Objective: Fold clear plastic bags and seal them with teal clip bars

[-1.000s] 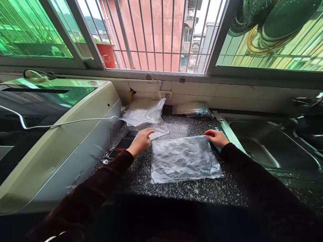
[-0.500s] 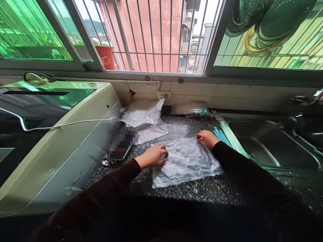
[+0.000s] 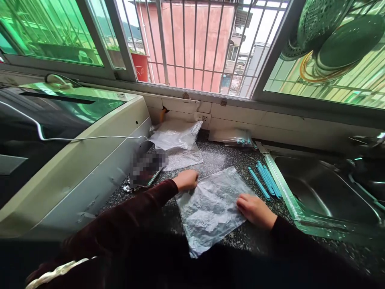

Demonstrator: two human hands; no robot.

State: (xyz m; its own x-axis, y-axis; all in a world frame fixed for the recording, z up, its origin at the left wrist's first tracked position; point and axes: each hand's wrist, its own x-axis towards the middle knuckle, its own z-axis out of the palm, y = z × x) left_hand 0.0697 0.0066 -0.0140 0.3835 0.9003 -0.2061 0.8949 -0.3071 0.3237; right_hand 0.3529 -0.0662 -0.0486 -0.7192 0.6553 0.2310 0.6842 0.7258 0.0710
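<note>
A crumpled clear plastic bag (image 3: 210,206) lies flat on the speckled dark countertop (image 3: 237,158), turned at an angle. My left hand (image 3: 187,180) is closed on the bag's far left corner. My right hand (image 3: 254,209) rests on the bag's right edge with its fingers curled down against the plastic. Both sleeves are dark.
Several teal sticks (image 3: 264,181) lie right of the bag beside the steel sink (image 3: 325,188). More clear bags (image 3: 177,140) and a phone (image 3: 146,170) lie at the back left, against a white appliance (image 3: 75,160) with a cable. Another bag stack (image 3: 233,137) sits by the wall.
The bag has been turned clockwise and pulled nearer. My right hand slid from the bag's far right corner down to its near right edge. The view shifted right.
</note>
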